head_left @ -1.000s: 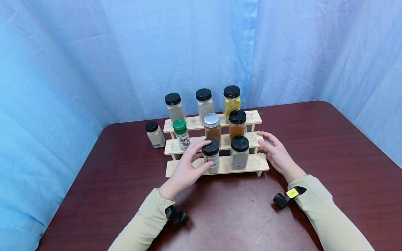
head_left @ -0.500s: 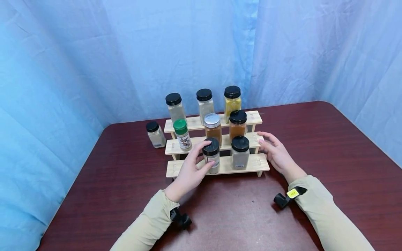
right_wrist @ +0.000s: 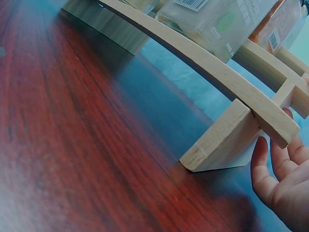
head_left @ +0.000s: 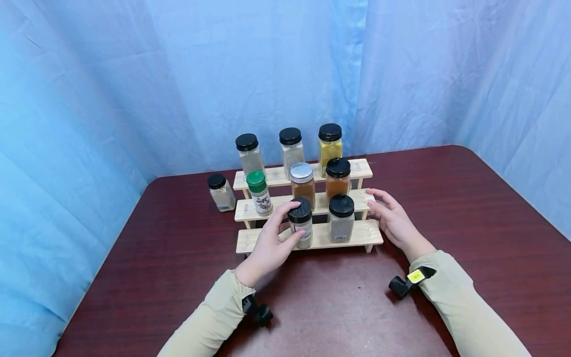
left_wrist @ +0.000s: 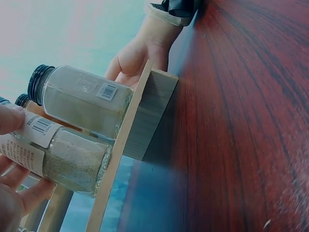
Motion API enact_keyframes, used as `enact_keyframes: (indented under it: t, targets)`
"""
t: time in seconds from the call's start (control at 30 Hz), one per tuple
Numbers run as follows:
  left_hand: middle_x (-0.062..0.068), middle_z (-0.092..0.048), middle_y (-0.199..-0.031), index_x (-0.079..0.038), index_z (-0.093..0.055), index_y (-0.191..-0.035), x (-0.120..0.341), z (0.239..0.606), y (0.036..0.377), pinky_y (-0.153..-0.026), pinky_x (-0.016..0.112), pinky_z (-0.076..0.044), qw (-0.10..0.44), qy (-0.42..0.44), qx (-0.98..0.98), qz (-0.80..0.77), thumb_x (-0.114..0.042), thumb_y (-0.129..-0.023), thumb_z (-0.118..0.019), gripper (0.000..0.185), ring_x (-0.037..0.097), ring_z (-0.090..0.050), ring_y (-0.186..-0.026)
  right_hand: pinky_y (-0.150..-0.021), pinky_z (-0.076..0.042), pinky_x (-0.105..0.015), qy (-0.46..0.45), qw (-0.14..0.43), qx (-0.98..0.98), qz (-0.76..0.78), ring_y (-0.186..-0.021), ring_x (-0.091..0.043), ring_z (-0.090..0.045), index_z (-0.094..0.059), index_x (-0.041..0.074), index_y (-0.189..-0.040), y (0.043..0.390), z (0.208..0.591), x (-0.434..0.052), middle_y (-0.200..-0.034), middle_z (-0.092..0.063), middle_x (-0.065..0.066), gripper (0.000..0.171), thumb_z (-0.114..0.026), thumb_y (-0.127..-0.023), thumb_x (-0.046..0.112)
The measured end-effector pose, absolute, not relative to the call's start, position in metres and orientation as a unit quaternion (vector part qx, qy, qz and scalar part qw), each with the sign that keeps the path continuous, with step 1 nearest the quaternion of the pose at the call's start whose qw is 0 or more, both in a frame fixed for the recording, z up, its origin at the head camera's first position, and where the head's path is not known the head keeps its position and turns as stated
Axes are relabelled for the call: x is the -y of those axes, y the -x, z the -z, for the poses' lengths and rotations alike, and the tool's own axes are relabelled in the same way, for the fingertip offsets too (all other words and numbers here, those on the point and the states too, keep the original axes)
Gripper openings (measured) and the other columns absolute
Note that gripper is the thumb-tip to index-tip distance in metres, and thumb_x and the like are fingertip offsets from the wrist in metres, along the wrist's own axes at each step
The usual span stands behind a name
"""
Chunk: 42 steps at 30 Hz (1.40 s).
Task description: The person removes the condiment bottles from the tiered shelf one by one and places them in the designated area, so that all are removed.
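In the head view my left hand point(head_left: 273, 247) grips a round spice jar point(head_left: 305, 237) with a black lid, fingers over the lid edge and thumb on the front. The jar's base is at the front step of a wooden three-step rack point(head_left: 367, 233). In the left wrist view the glass jar point(left_wrist: 77, 159) shows pale grains and a barcode label. Beside it on that step stands a square black-lidded jar point(head_left: 341, 225) of greyish powder. My right hand point(head_left: 394, 220) is at the rack's right end, its fingers loosely bent by the boards point(right_wrist: 275, 121).
A green-capped shaker point(head_left: 261, 201), a silver-lidded jar point(head_left: 303, 188) and a black-lidded jar point(head_left: 337, 184) fill the middle step. Several taller jars point(head_left: 330, 148) line the back step. One small jar point(head_left: 223, 198) stands on the table left of the rack. Blue curtains surround the table.
My left wrist and forearm have shifted slightly to the right, while the held jar stays in the same place on the front step. My right hand has hardly moved.
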<state>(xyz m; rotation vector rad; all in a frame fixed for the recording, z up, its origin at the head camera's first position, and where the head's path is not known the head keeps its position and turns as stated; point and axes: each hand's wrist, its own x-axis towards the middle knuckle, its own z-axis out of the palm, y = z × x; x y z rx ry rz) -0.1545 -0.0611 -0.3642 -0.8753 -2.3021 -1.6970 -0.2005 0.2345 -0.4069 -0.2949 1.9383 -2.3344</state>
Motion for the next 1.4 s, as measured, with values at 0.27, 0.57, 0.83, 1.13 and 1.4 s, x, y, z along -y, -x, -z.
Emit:
enact_keyframes:
  t: [0.27, 0.57, 0.83, 1.13, 1.4]
  targets:
    - [0.019, -0.047, -0.134, -0.004, -0.043, -0.132, 0.065, 0.364, 0.153, -0.095, 0.038, -0.05, 0.061, 0.314, 0.766, 0.558, 0.006, -0.085, -0.064, 0.053, 0.031, -0.051, -0.119, -0.07, -0.053, -0.021, 0.098, 0.045, -0.632, 0.767, -0.083, -0.003, -0.062, -0.05, 0.028, -0.119, 0.2, 0.406, -0.235, -0.104, -0.062, 0.012, 0.022, -0.048, -0.1, 0.019]
    - [0.02, -0.047, -0.132, -0.003, -0.043, -0.13, 0.078, 0.36, 0.15, -0.094, 0.038, -0.05, 0.077, 0.351, 0.769, 0.528, 0.006, -0.083, -0.066, 0.053, 0.031, -0.051, -0.118, -0.069, -0.053, -0.02, 0.103, 0.038, -0.631, 0.768, -0.082, -0.002, -0.061, -0.05, 0.027, -0.12, 0.199, 0.406, -0.236, -0.104, -0.062, 0.011, 0.022, -0.048, -0.1, 0.019]
    - [0.024, -0.049, -0.128, 0.002, -0.043, -0.128, 0.101, 0.354, 0.149, -0.089, 0.04, -0.053, 0.139, 0.342, 0.767, 0.525, 0.012, -0.078, -0.068, 0.057, 0.031, -0.055, -0.112, -0.071, -0.053, -0.02, 0.104, 0.035, -0.625, 0.773, -0.081, -0.003, -0.062, -0.051, 0.027, -0.119, 0.199, 0.408, -0.234, -0.102, -0.063, 0.011, 0.023, -0.048, -0.1, 0.016]
    - [0.025, -0.047, -0.13, 0.0, -0.039, -0.133, 0.129, 0.353, 0.151, -0.082, 0.025, -0.054, 0.172, 0.304, 0.773, 0.53, 0.014, -0.079, -0.065, 0.061, 0.0, -0.051, -0.112, -0.071, -0.053, -0.021, 0.104, 0.031, -0.619, 0.778, -0.081, -0.005, -0.061, -0.052, 0.025, -0.12, 0.2, 0.407, -0.233, -0.102, -0.063, 0.009, 0.023, -0.048, -0.099, 0.014]
    - [0.03, -0.052, -0.12, 0.005, -0.036, -0.131, 0.155, 0.353, 0.154, -0.084, 0.013, -0.049, 0.201, 0.285, 0.769, 0.536, 0.022, -0.077, -0.061, 0.062, -0.004, -0.056, -0.103, -0.07, -0.052, -0.021, 0.104, 0.03, -0.613, 0.783, -0.08, -0.005, -0.061, -0.052, 0.024, -0.12, 0.2, 0.407, -0.232, -0.101, -0.064, 0.009, 0.024, -0.048, -0.099, 0.013]
